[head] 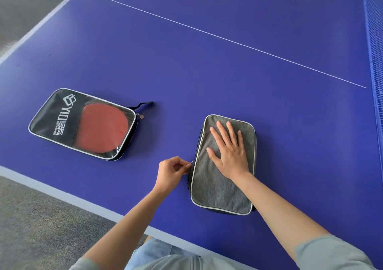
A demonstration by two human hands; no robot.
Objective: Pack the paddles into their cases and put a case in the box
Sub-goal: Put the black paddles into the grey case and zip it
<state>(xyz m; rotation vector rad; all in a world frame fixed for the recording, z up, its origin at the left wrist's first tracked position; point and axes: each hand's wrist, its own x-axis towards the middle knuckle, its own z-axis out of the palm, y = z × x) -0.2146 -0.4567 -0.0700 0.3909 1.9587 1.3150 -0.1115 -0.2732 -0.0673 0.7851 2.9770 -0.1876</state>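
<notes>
A grey case [219,189] with pale piping lies flat on the blue table near its front edge. My right hand [228,151] presses flat on top of it with straight, spread fingers. My left hand [173,171] pinches the small zipper pull [191,163] at the case's left side. Further left lies a black case [60,122] with white lettering and a clear window. A red paddle [103,127] shows inside it through the window. Whatever the grey case holds is hidden. No box is in view.
The blue table-tennis table [207,72] carries a white line across its middle. A blue net [373,41] runs along the right side. Grey carpet [41,228] lies beyond the table's front and left edges. Two small objects sit at the far edge, cut off by the frame.
</notes>
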